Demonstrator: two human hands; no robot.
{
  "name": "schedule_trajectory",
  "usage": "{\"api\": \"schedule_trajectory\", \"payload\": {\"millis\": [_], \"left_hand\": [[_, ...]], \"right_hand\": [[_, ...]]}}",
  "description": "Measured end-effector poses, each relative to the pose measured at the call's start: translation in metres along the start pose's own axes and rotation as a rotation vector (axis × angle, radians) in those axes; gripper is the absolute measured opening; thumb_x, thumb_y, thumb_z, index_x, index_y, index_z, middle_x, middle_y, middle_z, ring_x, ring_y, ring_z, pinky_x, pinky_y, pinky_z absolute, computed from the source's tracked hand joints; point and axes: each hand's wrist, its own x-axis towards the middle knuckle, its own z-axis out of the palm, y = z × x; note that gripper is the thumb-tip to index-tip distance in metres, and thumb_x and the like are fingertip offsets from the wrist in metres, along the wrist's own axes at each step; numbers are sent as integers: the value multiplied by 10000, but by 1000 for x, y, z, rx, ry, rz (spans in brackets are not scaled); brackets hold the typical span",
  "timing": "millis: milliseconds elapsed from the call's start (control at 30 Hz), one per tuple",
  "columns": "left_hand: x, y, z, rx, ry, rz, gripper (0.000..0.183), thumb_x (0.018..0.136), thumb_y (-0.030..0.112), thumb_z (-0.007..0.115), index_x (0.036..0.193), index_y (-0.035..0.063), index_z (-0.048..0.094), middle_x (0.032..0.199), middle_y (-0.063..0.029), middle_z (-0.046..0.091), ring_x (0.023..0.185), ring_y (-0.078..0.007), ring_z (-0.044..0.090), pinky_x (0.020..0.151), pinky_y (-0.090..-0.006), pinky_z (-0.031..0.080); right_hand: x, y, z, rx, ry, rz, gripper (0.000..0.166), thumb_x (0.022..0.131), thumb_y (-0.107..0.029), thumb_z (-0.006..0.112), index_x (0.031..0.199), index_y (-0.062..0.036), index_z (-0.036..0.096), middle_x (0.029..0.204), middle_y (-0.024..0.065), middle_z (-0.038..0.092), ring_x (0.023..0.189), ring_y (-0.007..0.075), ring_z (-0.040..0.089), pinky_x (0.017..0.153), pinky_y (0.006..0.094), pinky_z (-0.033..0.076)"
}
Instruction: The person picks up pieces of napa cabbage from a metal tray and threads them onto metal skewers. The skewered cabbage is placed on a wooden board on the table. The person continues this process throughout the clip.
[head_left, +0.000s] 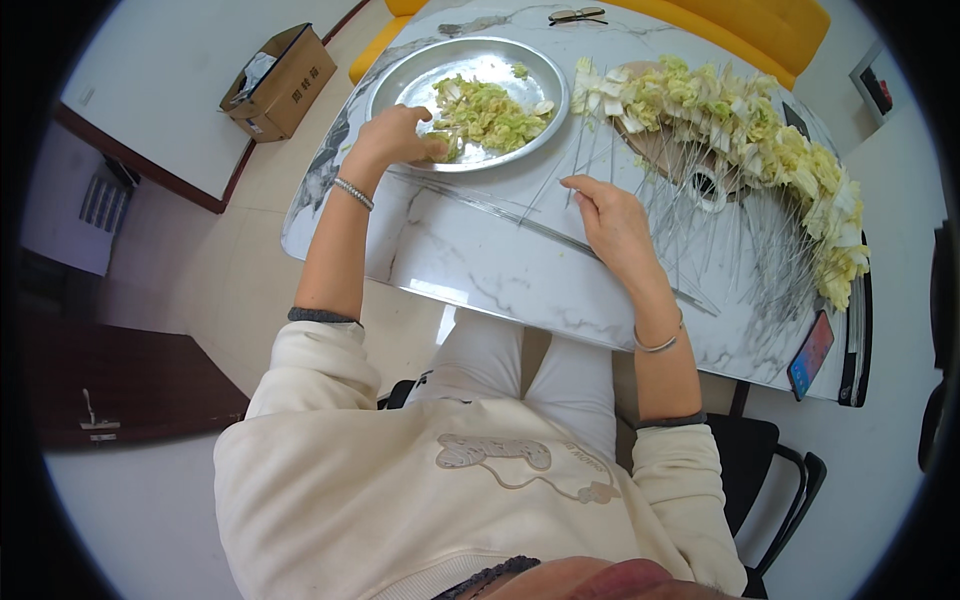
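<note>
My left hand reaches over the near left rim of a round metal tray, fingertips at pieces of leafy cabbage lying in it; whether it grips a piece cannot be told. To the tray's right, my right hand is above the table, thumb and forefinger close together near thin metal skewers; a firm hold on one is not clear. Loose skewers lie along the table below the tray. At the right, many skewers bearing cabbage leaves fan out in an arc, their bare ends pointing inward.
The marble-patterned table also holds a phone near its right edge, eyeglasses at the far side and a white ring-shaped roll among the skewers. A cardboard box stands on the floor at left; a black chair is at lower right.
</note>
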Motion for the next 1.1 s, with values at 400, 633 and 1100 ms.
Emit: {"api": "schedule_trajectory", "payload": {"millis": [400, 633, 1100], "left_hand": [[26, 28, 17, -484, 53, 181, 329, 759, 177, 683, 1078, 96, 664, 1000, -140, 661, 917, -299, 637, 791, -375, 503], [24, 26, 24, -347, 324, 160, 324, 801, 123, 665, 1126, 115, 665, 995, -84, 637, 764, -198, 617, 724, -328, 503], [38, 62, 27, -289, 167, 283, 273, 742, 154, 727, 1011, 121, 699, 1000, -67, 638, 860, -229, 614, 754, -355, 491]], "right_hand": [[1, 0, -2, -74, 54, -19, 294, 838, 13, 487, 1058, -67, 666, 850, 160, 599, 769, 358, 607, 707, 424, 498], [3, -4, -4, -56, 9, 38, 351, 821, 25, 491, 1094, -103, 671, 817, 149, 592, 755, 349, 611, 693, 427, 500], [1, 0, -1, -61, 58, -55, 335, 788, 71, 475, 1064, -21, 642, 845, 174, 593, 773, 372, 605, 708, 432, 501]]}}
